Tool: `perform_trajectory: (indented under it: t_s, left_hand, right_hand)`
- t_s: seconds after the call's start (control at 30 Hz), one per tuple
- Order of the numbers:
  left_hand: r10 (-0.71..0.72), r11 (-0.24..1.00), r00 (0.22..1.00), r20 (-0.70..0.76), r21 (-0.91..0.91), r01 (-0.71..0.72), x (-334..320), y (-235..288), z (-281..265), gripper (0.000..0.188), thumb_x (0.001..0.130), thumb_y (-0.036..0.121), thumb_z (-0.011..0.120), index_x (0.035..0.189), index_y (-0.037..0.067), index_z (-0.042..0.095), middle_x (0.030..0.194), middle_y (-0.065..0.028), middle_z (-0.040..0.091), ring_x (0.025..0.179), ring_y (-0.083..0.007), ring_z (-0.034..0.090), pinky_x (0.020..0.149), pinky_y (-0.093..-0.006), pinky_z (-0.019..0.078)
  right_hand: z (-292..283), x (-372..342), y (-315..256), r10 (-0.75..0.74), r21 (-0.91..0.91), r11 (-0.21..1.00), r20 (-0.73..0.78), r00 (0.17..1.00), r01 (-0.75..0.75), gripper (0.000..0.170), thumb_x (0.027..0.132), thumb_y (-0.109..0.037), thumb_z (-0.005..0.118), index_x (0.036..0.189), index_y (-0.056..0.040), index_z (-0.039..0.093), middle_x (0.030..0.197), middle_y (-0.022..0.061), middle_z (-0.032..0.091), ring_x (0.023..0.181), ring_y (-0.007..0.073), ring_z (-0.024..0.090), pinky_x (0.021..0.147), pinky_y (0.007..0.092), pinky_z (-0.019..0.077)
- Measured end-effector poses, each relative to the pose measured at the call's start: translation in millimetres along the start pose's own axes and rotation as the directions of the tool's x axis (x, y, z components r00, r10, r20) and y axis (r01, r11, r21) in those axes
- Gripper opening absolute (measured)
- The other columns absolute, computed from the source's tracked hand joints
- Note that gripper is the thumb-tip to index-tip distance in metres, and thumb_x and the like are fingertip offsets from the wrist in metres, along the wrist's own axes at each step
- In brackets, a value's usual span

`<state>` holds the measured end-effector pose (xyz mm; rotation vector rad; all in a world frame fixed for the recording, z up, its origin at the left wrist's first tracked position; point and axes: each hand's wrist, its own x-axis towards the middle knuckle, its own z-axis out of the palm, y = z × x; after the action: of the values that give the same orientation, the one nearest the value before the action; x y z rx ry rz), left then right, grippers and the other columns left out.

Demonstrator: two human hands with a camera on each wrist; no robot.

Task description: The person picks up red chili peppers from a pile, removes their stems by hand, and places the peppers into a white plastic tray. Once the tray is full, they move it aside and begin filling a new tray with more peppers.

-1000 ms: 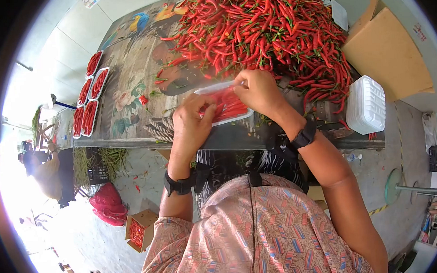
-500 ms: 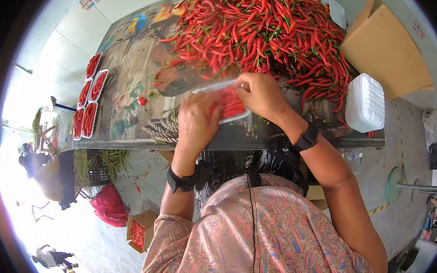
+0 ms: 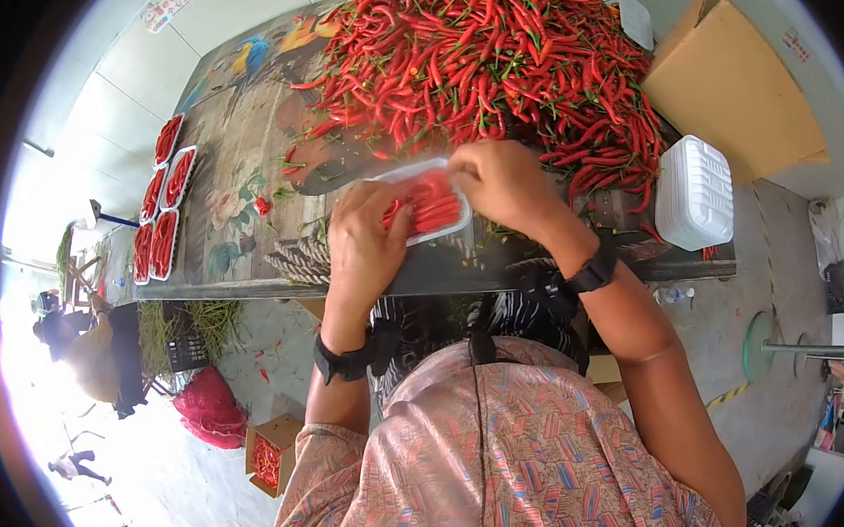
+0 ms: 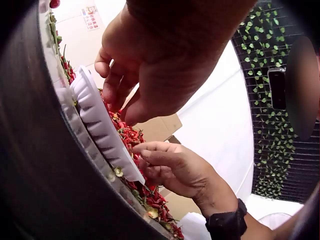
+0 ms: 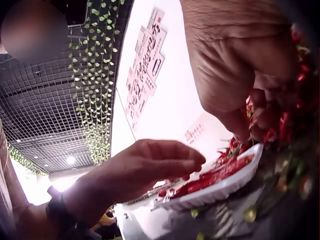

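Observation:
A white tray (image 3: 447, 230) of red chilies (image 3: 433, 206) lies near the table's front edge; its ribbed side (image 4: 102, 125) shows in the left wrist view. At the tray's left end, my left hand (image 3: 365, 233) has bent, relaxed fingers over the rim and chilies, thumb apart. My right hand (image 3: 509, 184) is at the far right corner, its bent fingertips close to the rim (image 5: 257, 155). Nothing can be made out between either hand's fingers, and whether the fingertips touch the tray is unclear.
A large heap of red chilies (image 3: 488, 60) covers the table's back. Stacked white trays (image 3: 693, 192) stand at right beside a cardboard box (image 3: 738, 94). Several filled trays (image 3: 163, 244) line the left end. A rope (image 3: 298, 260) lies along the front edge.
The head view has shifted slightly, moving the table leftward in it. My left thumb has parted from the fingers over the chilies, and my right fingertips have moved outward from the tray's contents.

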<state>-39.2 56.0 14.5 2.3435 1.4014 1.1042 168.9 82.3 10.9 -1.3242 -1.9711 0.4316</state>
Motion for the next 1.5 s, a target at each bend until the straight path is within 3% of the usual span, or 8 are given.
perform_trajectory:
  t_s: [0.2, 0.27, 0.4, 0.63, 1.03, 1.23, 1.4, 1.5]
  left_hand:
    - [-0.08, 0.996, 0.997, -0.006, -0.027, 0.08, -13.8, 3.9, -13.2, 0.014, 0.082, 0.004, 0.07, 0.096, 0.001, 0.07, 0.096, -0.0133, 0.069, 0.084, -0.0279, 0.068, 0.078, -0.035, 0.0516]
    - [-0.068, 0.996, 0.998, -0.014, -0.065, 0.067, -16.1, 7.9, -11.1, 0.012, 0.082, 0.005, 0.07, 0.094, 0.002, 0.069, 0.093, -0.0135, 0.068, 0.085, -0.0311, 0.066, 0.078, -0.0386, 0.0505]
    - [-0.033, 0.993, 0.999, -0.004, -0.112, 0.032, -16.1, 16.3, -6.5, 0.01, 0.082, 0.007, 0.07, 0.09, 0.002, 0.068, 0.089, -0.0136, 0.067, 0.086, -0.034, 0.064, 0.079, -0.042, 0.049]
    - [-0.084, 0.983, 0.995, 0.05, -0.162, 0.092, -24.7, 17.2, -2.9, 0.011, 0.082, 0.008, 0.071, 0.091, 0.003, 0.069, 0.091, -0.0129, 0.068, 0.086, -0.0337, 0.065, 0.078, -0.041, 0.049]
    - [-0.074, 0.984, 0.994, 0.079, -0.153, 0.086, -29.1, 18.8, -8.5, 0.011, 0.082, 0.007, 0.07, 0.093, 0.004, 0.069, 0.086, -0.0122, 0.067, 0.079, -0.0304, 0.065, 0.076, -0.04, 0.0482]
    - [-0.098, 0.983, 0.994, 0.053, -0.151, 0.105, -23.9, 16.3, -16.7, 0.012, 0.084, 0.002, 0.069, 0.095, -0.001, 0.07, 0.091, -0.0125, 0.07, 0.078, -0.0225, 0.067, 0.073, -0.0331, 0.0519]
    - [-0.132, 0.981, 0.99, 0.041, -0.14, 0.137, -26.3, 10.8, -17.8, 0.012, 0.084, 0.002, 0.069, 0.096, -0.001, 0.069, 0.09, -0.0122, 0.069, 0.079, -0.022, 0.066, 0.074, -0.032, 0.0509]
    - [-0.149, 0.98, 0.988, 0.034, -0.126, 0.152, -28.3, 8.4, -21.6, 0.012, 0.084, 0.002, 0.069, 0.096, -0.001, 0.069, 0.089, -0.0125, 0.068, 0.079, -0.0228, 0.066, 0.074, -0.0318, 0.0504]
  right_hand:
    - [-74.2, -36.1, 29.0, 0.064, -0.264, 0.961, -0.081, 0.995, -0.084, 0.015, 0.083, -0.006, 0.066, 0.096, -0.0078, 0.071, 0.084, 0.014, 0.068, 0.076, 0.0321, 0.067, 0.069, 0.0407, 0.0524]
    - [-87.8, -49.9, 37.0, 0.205, -0.5, 0.843, -0.042, 0.978, -0.198, 0.02, 0.08, -0.003, 0.065, 0.098, -0.0095, 0.072, 0.085, 0.0132, 0.064, 0.082, 0.0328, 0.065, 0.074, 0.0423, 0.0517]
    - [-83.5, -64.2, 49.3, 0.118, -0.587, 0.803, -0.014, 0.993, -0.104, 0.022, 0.076, 0.002, 0.068, 0.096, -0.0076, 0.072, 0.09, 0.0105, 0.06, 0.094, 0.0302, 0.062, 0.079, 0.0414, 0.0502]
    - [-83.5, -59.4, 44.4, 0.071, -0.475, 0.875, -0.07, 0.995, -0.096, 0.013, 0.076, 0.001, 0.069, 0.088, -0.0049, 0.069, 0.09, 0.0101, 0.059, 0.091, 0.0304, 0.062, 0.079, 0.0422, 0.0503]
    - [-77.7, -59.4, 50.1, 0.047, -0.568, 0.823, 0.059, 0.997, -0.005, 0.006, 0.076, 0.001, 0.063, 0.078, -0.0046, 0.064, 0.085, 0.0126, 0.061, 0.089, 0.0322, 0.061, 0.075, 0.0442, 0.05]
    - [-63.9, -27.6, 11.8, -0.055, -0.309, 0.951, -0.071, 0.996, 0.031, 0.009, 0.081, -0.004, 0.068, 0.084, -0.0039, 0.06, 0.084, 0.0097, 0.063, 0.083, 0.0315, 0.063, 0.071, 0.0428, 0.0494]
    - [-24.2, 16.4, -7.4, -0.123, -0.104, 0.986, 0.076, 0.989, 0.131, 0.006, 0.082, -0.008, 0.067, 0.084, -0.0043, 0.064, 0.082, 0.0129, 0.065, 0.082, 0.0332, 0.065, 0.07, 0.0433, 0.0498]
    - [-0.8, 32.7, -10.1, -0.192, -0.12, 0.97, 0.143, 0.971, 0.21, 0.007, 0.081, -0.01, 0.067, 0.085, -0.0046, 0.066, 0.086, 0.0136, 0.067, 0.085, 0.0339, 0.066, 0.072, 0.0439, 0.0504]
